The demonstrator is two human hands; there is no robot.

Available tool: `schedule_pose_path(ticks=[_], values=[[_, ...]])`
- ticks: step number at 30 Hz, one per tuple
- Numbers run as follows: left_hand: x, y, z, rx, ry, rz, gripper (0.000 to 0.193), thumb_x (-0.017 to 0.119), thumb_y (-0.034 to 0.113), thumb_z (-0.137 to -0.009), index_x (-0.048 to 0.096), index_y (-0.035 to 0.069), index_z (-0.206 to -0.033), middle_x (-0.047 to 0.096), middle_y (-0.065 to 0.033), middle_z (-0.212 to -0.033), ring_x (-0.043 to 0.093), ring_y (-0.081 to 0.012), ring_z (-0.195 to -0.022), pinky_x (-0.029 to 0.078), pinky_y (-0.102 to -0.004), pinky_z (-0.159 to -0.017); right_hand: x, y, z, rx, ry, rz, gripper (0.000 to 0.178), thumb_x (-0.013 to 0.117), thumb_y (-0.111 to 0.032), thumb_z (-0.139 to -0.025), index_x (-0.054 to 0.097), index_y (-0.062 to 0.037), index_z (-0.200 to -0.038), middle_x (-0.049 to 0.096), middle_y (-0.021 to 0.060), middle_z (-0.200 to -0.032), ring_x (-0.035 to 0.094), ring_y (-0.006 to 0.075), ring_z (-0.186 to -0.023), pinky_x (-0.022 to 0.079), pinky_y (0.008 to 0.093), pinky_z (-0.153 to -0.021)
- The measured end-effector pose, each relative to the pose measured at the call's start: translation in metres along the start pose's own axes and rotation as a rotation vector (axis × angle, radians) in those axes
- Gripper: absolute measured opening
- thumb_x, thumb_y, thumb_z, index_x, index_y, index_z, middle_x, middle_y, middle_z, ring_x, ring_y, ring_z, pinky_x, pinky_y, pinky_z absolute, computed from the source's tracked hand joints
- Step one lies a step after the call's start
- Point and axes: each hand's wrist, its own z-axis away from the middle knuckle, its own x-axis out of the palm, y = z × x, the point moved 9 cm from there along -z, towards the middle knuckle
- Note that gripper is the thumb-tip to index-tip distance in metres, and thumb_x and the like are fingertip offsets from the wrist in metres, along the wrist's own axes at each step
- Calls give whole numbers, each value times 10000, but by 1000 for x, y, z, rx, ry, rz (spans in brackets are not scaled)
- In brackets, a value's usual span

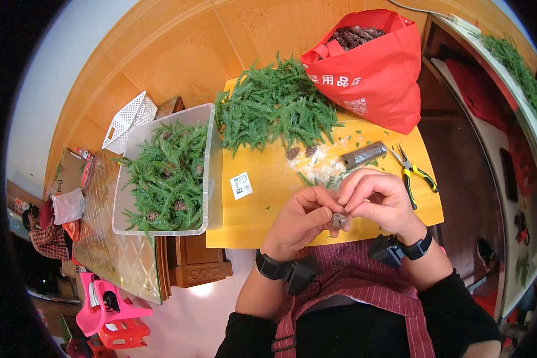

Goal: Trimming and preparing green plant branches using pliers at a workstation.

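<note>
Close to the yellow table's near edge, my left hand (303, 218) and my right hand (378, 200) meet with pinched fingers. Between their fingertips is a small brown pine cone (338, 221), partly covered by the fingers. A bit of green sprig (305, 179) lies just beyond my left hand. Past my right hand is a dark brown bundle in clear plastic (364, 156). Long-nose pliers with yellow and black handles (413, 174) lie to its right, jaws slightly parted. Two loose pine cones (293, 153) rest beside whitish debris (322, 166).
A heap of green artificial pine sprigs (274, 104) covers the table's far side. Behind it on the right stands a red bag (376, 77) of pine cones. To the left is a clear plastic bin (207, 179) of sprigs with cones. A white label (241, 186) lies near it.
</note>
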Motion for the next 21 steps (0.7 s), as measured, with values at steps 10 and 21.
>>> schedule_pose_path(ticks=[10,21], values=[[-8,2,2,-84,48,-212,144,614,140,-823,556,8,-827,604,-121,-820,607,-190,-711,474,-265,-547,1,-10,-6,89,-30,290,74,638,-60,-738,576,-20,-727,609,86,-785,581,171,-757,444,263,-703],[-2,28,1,321,275,-551,313,675,-16,-738,599,6,-1042,613,-73,-926,600,-149,-885,539,-271,-725,-17,8,7,125,205,176,94,611,-7,-772,518,-9,-756,552,100,-898,543,141,-828,439,260,-761]])
